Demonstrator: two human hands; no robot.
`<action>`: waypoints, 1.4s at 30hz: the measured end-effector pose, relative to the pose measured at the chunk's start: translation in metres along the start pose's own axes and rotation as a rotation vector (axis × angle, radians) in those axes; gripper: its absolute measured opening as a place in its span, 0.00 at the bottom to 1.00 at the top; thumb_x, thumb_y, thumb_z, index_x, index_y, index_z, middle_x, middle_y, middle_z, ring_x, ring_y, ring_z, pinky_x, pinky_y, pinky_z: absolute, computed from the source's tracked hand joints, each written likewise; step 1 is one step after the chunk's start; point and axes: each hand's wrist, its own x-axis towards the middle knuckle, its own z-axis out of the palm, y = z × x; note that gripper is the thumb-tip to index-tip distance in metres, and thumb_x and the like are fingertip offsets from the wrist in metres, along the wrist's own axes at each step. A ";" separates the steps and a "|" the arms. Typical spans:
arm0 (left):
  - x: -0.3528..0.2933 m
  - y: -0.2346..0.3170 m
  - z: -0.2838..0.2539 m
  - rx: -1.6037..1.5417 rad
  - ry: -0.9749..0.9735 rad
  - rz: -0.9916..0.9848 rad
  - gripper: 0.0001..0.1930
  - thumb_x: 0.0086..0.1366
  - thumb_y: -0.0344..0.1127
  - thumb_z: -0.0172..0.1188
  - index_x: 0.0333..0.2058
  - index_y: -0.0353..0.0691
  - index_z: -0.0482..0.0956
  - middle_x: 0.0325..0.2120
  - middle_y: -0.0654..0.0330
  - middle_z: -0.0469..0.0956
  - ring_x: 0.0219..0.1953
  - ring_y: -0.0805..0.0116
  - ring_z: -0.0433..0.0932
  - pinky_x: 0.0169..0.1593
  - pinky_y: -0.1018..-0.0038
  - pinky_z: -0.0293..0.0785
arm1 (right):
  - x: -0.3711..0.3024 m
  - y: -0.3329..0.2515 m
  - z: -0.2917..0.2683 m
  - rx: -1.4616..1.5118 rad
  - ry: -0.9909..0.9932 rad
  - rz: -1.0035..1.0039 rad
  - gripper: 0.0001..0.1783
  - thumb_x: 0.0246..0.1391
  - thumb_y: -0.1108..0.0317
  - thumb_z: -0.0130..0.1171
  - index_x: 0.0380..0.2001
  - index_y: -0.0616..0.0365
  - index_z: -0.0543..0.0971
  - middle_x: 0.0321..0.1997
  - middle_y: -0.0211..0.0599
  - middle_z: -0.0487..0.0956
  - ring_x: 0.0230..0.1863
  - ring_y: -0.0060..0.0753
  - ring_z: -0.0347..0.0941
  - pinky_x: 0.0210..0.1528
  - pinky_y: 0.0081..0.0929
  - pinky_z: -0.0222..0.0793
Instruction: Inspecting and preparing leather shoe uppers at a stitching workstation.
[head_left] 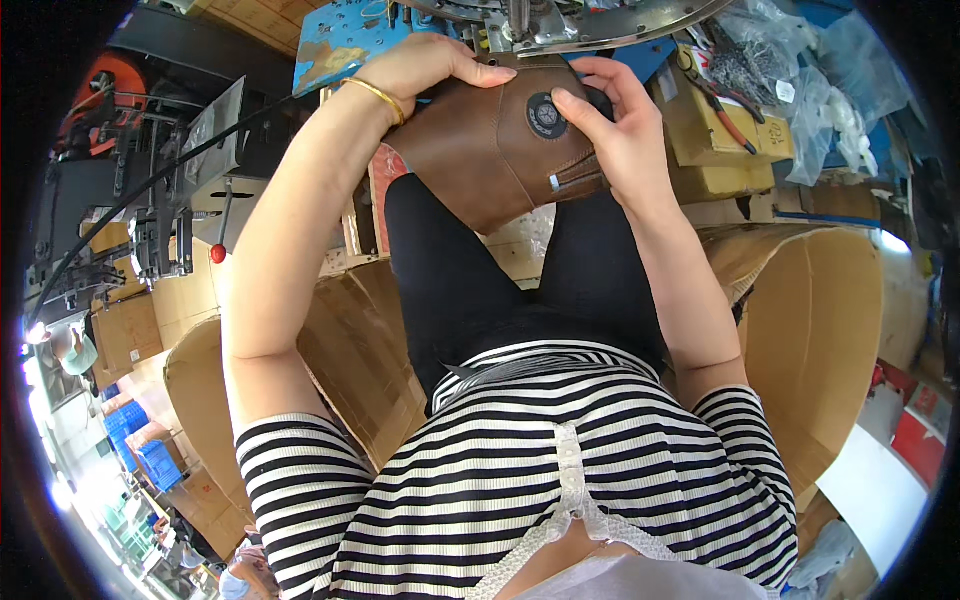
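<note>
Head view: both hands at a brown leather piece

Over my thighs, just below the curved metal machine part point(640, 30), sits the stitched brown leather piece point(450, 150). My left hand point(440, 68) presses its thumb on the upper edge; the fingers are mostly hidden, so I cannot tell their grip. My right hand point(622, 120) pinches the right edge, thumb beside the round black badge point(546, 116). Red-handled pliers point(722, 100) lie on a cardboard box point(720, 180) to my right.
</note>
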 end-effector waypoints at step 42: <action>-0.009 0.003 0.011 -0.169 0.015 -0.085 0.12 0.56 0.38 0.67 0.32 0.36 0.80 0.27 0.61 0.79 0.27 0.74 0.77 0.33 0.78 0.73 | 0.003 -0.012 0.011 -0.027 -0.083 0.174 0.23 0.47 0.61 0.67 0.41 0.66 0.74 0.38 0.41 0.80 0.38 0.26 0.75 0.40 0.22 0.70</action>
